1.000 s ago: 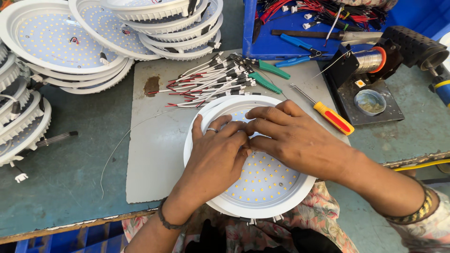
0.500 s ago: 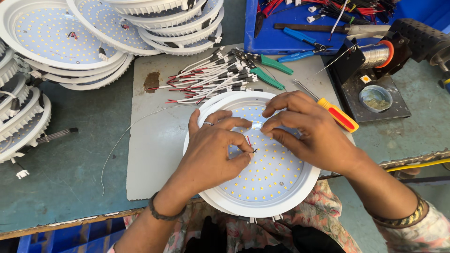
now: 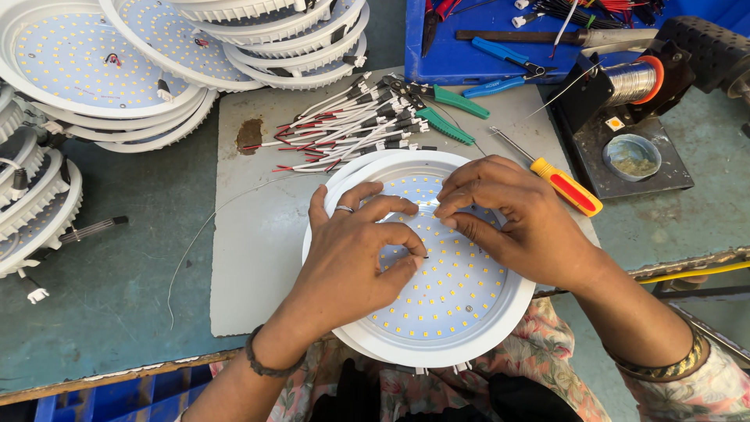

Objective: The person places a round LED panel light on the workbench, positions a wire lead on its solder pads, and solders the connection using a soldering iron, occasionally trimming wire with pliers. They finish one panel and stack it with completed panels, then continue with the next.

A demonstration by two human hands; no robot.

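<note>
A round white LED downlight panel (image 3: 437,312) is laid on a grey mat (image 3: 258,258) at the near edge of the worktop (image 3: 117,273). The left hand (image 3: 351,258) is rested on its LED board, fingers (image 3: 406,234) curled and pinched at something too small to tell. The right hand (image 3: 516,219) is pressed beside it, fingertips bent down onto the board. A bundle of red-and-white wire leads (image 3: 351,129) is seen just behind.

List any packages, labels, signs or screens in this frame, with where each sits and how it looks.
No packages, signs or screens show.
Small label: a white square with an orange mark, on the black solder-spool stand at the upper right, beside the silver solder spool.
Nothing printed shows on the round white light panel under the left hand and right hand.
</note>
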